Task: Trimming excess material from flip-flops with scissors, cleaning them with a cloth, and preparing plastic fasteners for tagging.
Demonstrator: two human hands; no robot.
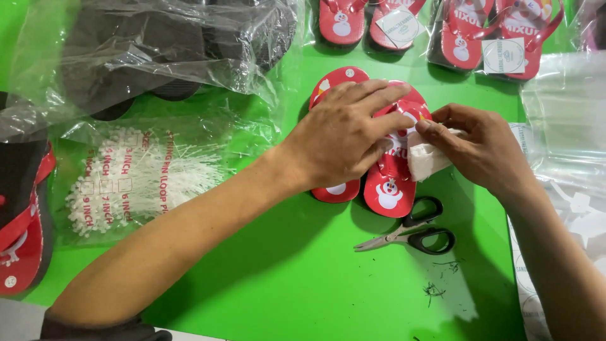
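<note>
Table top [297,278] bright green, cluttered.

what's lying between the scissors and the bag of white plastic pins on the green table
In the head view, only the person's left forearm crosses bare green table between the scissors and the pin bag.
</note>
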